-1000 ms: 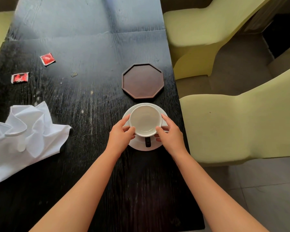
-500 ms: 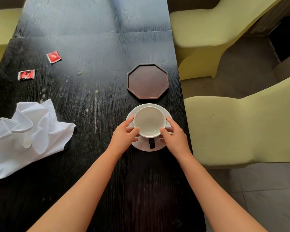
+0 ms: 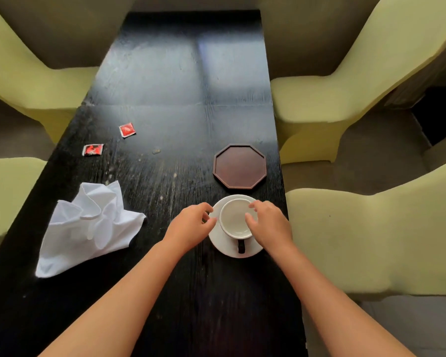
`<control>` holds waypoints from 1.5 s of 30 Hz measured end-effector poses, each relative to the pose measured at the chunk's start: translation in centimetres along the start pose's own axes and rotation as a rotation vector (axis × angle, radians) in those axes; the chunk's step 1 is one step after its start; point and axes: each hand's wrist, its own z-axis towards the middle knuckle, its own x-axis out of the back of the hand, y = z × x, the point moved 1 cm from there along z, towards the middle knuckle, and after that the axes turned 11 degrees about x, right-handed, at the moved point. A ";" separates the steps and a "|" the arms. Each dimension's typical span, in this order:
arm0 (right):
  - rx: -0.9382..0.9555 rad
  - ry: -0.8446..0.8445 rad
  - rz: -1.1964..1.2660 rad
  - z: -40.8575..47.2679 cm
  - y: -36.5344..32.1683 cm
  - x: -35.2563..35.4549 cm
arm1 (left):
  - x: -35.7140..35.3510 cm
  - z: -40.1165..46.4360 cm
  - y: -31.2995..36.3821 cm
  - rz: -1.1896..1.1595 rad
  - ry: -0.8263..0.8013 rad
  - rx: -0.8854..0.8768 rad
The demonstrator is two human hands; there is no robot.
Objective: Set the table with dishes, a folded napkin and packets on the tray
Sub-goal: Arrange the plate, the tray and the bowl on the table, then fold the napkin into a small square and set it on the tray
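Observation:
A white cup (image 3: 232,224) with a dark handle stands on a white saucer (image 3: 223,247) near the right edge of the black table (image 3: 180,99). My left hand (image 3: 191,225) hovers at the saucer's left rim with its fingers loosely curled and off the cup. Above the cup's right rim, my right hand (image 3: 268,224) has its fingers apart and holds nothing. Just beyond the saucer lies an empty brown octagonal tray (image 3: 240,167). A crumpled white napkin (image 3: 88,228) lies at the left. Two red packets (image 3: 127,129) (image 3: 92,149) lie farther back on the left.
Yellow-green chairs flank the table: two on the right (image 3: 345,99) (image 3: 371,240) and two on the left (image 3: 23,73) (image 3: 5,197). A small crumb (image 3: 156,151) lies near the packets. The table's right edge runs close beside the saucer.
Both hands have let go of the cup and drawn slightly away from it; the cup and saucer now rest on the table. The camera view has tilted up, showing more of the table.

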 end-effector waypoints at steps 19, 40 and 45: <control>0.584 -0.069 -0.219 -1.2 -19.6 -0.4 | 14.5 -11.7 -9.0 0.249 0.511 0.088; 0.239 -0.159 -0.130 2.5 -34.7 -13.7 | 22.6 -6.8 -30.2 0.120 0.259 -0.091; 0.178 -0.153 -0.136 3.7 -34.1 -15.7 | 21.0 -3.2 -30.1 0.130 0.147 -0.116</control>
